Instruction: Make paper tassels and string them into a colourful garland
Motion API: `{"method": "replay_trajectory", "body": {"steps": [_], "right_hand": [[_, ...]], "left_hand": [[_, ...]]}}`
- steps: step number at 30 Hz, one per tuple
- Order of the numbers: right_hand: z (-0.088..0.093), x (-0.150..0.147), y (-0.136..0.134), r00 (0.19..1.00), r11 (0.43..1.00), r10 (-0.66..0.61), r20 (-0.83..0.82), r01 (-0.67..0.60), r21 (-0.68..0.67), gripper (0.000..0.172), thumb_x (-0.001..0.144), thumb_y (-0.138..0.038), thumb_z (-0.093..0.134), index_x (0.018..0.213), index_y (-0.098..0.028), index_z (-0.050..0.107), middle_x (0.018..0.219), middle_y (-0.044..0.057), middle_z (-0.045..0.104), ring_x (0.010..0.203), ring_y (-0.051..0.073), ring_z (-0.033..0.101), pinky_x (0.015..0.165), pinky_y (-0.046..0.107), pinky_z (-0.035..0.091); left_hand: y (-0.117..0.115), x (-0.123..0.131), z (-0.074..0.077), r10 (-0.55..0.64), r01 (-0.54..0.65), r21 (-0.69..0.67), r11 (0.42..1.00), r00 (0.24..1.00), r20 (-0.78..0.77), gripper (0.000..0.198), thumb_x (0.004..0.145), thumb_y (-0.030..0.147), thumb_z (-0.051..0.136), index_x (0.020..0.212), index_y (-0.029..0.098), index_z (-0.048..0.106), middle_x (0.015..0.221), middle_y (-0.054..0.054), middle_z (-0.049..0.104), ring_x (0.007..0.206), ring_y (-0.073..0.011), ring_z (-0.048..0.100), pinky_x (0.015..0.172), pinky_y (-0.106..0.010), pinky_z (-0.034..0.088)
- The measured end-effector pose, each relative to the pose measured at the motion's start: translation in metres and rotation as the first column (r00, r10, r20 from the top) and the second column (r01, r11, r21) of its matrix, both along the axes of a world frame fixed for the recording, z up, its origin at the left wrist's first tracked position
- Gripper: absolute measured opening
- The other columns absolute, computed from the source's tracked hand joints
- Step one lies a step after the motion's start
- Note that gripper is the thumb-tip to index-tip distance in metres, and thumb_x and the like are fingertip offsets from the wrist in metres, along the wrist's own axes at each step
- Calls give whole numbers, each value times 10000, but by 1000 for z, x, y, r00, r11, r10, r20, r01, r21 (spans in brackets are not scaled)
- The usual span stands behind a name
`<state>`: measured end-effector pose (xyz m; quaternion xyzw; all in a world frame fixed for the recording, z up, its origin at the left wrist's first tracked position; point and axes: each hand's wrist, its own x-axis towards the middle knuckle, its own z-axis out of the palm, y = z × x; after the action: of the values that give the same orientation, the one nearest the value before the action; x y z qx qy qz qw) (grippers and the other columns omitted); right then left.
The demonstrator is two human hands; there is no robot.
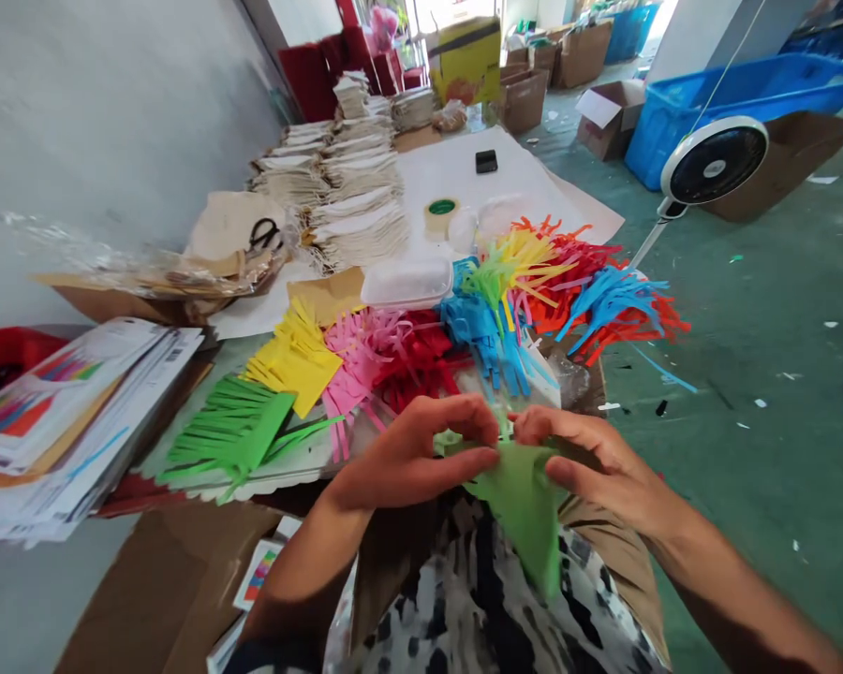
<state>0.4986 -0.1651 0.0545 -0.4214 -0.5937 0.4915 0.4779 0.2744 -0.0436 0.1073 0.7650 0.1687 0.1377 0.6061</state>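
Observation:
Between my two hands, close to my lap, hangs a light green sheet of tissue paper (524, 510). My left hand (421, 449) pinches its upper left edge with thumb and fingers. At the upper right edge my right hand (597, 454) pinches it too. The sheet droops to a point in front of my patterned clothing. Just beyond the hands lie fringed paper bundles: blue (492, 346), dark red (421, 365), pink (365, 346) and yellow (295, 351). A darker green fringed bundle (231, 431) lies at the table's left front.
Mixed-colour tassels (534, 267) spread at the table's right side, beside a round fan (717, 168). A white tray (407, 283), tape roll (441, 211), scissors (263, 234), paper stacks (358, 197) and a phone-like black object (486, 162) are farther back. Printed sheets (77, 402) lie left.

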Motion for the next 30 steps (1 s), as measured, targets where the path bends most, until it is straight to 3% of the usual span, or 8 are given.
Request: {"method": "replay_trajectory", "body": {"steps": [5,9,14,16,19,23,25,30], "right_hand": [[-12,3,4,985,992,-6,-172,-16,-128,303,995,-466,690,857,-199,649,924,31,598,856,177,567,761,300,428],[-9,5,8,985,964,-32,-172,-15,-267,301,1004,-470,682,880,-205,611,785,-18,554,685,124,485,608,257,342],[-15,-5,28,985,966,-119,121,144,-215,211,1011,-431,663,977,-224,643,779,-37,579,662,119,498,596,243,349],[-28,-10,40,929,965,-159,335,218,-146,196,999,-411,665,1088,-237,686,784,-33,607,670,138,540,625,257,376],[-53,-16,57,737,952,-208,643,304,-40,322,974,-342,676,1279,-238,671,766,-20,666,661,183,612,642,289,390],[-72,-17,70,398,943,-246,884,308,124,435,1004,-330,620,1428,-235,595,977,53,794,802,276,726,628,325,393],[-74,-15,73,293,951,-232,928,269,153,449,1031,-355,579,1465,-238,567,1064,64,805,821,292,738,604,338,391],[-59,-15,67,192,936,-329,925,200,291,386,1041,-300,527,1384,-162,638,1220,148,769,1001,337,734,786,441,515]], "left_hand": [[10,-4,-29,-31,13,-481,876,999,-29,309,921,384,788,911,156,580,790,6,577,667,-77,506,608,-188,383],[16,-13,-44,43,-81,-576,814,996,-80,397,900,462,801,1073,207,550,805,19,597,625,-83,525,559,-180,377],[29,-30,-39,108,-136,-135,981,974,-201,389,946,417,746,1259,233,607,1019,-23,666,829,-121,629,685,-198,468],[36,-32,-43,181,-149,140,979,948,-262,309,978,373,698,1248,236,631,1041,-20,694,882,-136,660,742,-217,492],[43,-31,-57,293,-83,504,860,889,-353,285,986,267,658,1271,253,638,1108,-21,746,949,-180,722,821,-272,531],[37,-26,-74,561,-28,863,505,770,-303,391,976,203,650,1366,188,643,1260,-133,739,1114,-316,722,907,-429,575],[24,-22,-82,554,-65,925,373,816,-166,405,994,276,656,1381,160,649,1327,-169,719,1236,-353,674,1036,-510,549],[-20,-12,-124,221,-19,882,471,970,-98,649,984,476,678,1511,123,541,1517,-180,631,1455,-332,560,1227,-515,468]]}}
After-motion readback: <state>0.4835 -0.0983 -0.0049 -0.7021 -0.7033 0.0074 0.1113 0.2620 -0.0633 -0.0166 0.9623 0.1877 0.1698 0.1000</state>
